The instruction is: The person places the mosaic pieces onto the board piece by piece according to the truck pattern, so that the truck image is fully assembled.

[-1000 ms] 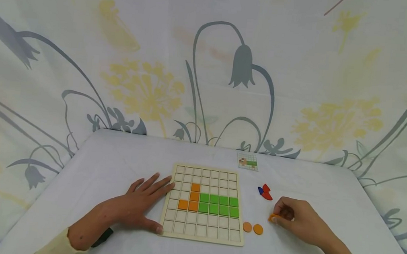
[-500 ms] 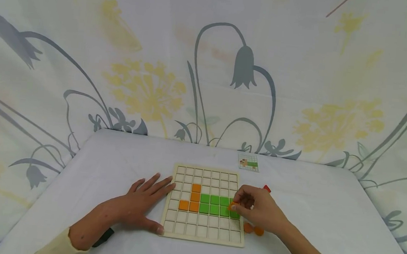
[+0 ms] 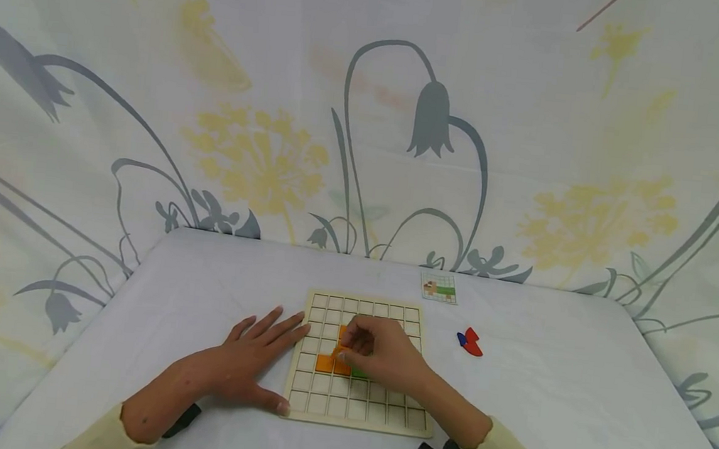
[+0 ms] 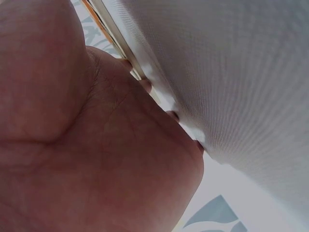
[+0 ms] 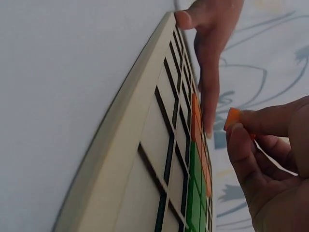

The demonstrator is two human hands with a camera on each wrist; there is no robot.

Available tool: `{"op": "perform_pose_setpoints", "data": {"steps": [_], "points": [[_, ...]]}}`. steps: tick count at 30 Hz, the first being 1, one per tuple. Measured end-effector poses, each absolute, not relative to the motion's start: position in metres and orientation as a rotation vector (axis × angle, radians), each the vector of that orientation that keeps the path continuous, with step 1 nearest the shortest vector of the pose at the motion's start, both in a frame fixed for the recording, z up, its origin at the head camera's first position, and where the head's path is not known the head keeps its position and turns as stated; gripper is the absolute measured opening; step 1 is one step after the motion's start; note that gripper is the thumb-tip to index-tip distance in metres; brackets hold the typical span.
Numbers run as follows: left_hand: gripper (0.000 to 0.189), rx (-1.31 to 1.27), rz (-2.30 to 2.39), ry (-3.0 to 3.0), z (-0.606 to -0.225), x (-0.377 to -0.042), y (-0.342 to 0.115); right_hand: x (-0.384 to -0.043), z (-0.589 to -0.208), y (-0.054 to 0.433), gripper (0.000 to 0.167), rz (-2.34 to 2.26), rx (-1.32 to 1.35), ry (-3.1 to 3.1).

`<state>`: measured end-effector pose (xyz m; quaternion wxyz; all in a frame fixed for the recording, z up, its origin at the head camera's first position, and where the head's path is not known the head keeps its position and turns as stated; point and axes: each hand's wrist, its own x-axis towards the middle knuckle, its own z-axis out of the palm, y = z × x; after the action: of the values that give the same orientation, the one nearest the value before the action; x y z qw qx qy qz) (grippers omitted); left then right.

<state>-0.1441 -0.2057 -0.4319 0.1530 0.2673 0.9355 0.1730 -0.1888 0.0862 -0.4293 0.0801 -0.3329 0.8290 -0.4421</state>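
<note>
The square wooden grid board [image 3: 348, 423] lies on the white table with orange tiles [image 3: 324, 363] and green tiles [image 5: 196, 181] set in its cells. My left hand [image 3: 244, 366] lies flat with spread fingers at the board's left side, fingertips and thumb right at its edge. Above the orange tiles my right hand [image 3: 389, 355] pinches a small orange tile [image 5: 232, 117] between thumb and index finger. A reddish-orange bit also shows behind the right thumb in the right wrist view. Most of the green tiles are hidden beneath my right hand in the head view.
Red pieces [image 3: 474, 344] and a blue piece [image 3: 461, 339] lie right of the board. Behind them is a picture card [image 3: 439, 288] with a gridded pattern. A flower-printed cloth [image 3: 264, 138] stands behind the table. My right forearm covers the spot of two orange discs.
My right hand has carried the orange tile leftward, from the table on the right across the green tiles to above the orange ones. The left hand stays at the board's edge.
</note>
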Motion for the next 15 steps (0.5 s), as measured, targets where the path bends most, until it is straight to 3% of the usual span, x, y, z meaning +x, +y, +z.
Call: {"op": "perform_pose_setpoints", "data": {"steps": [15], "points": [[0.117, 0.805, 0.532, 2.679, -0.43, -0.144, -0.208, -0.191, -0.433, 0.028, 0.016, -1.163, -1.009, 2.562]]}}
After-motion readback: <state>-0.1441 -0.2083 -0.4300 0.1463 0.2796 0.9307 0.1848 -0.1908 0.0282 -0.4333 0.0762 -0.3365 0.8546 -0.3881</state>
